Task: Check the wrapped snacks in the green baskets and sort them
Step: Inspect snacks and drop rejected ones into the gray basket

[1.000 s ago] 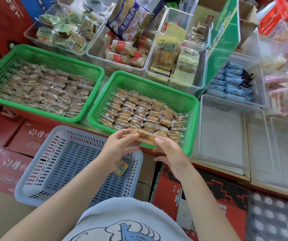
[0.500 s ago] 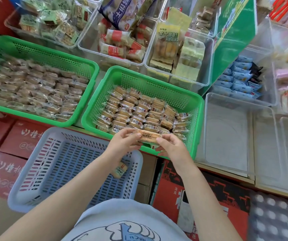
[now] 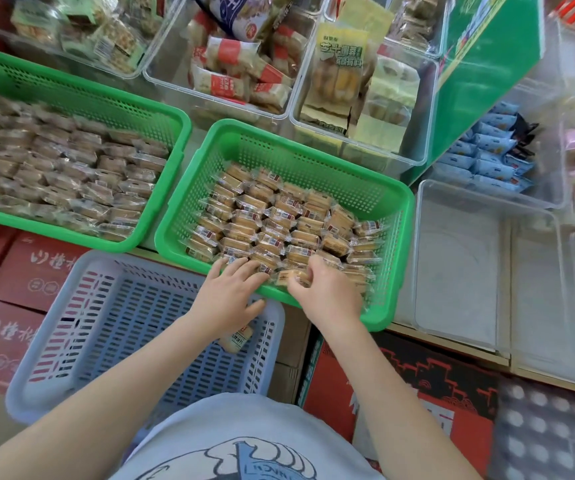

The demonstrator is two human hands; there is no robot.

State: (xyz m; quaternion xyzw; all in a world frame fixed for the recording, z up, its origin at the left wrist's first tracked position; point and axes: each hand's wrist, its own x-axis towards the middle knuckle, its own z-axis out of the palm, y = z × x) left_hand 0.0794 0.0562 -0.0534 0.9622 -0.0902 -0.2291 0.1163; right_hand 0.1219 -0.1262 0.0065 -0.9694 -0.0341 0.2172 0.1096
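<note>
Right hand (image 3: 327, 292) pinching one clear-wrapped tan snack (image 3: 291, 278) at near edge of right green perforated plastic basket (image 3: 314, 157); left hand (image 3: 232, 289) flat, holding nothing. Risk: slippery wrapper, neighbours dragged out.

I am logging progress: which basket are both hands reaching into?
The right-hand green basket, half filled; the left green basket and the blue basket go untouched.

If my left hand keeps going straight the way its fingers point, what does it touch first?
Most likely the wrapped snacks at the near edge of the right green basket. The left hand already reaches over its front rim, fingers flat, though contact is hard to judge.
</note>
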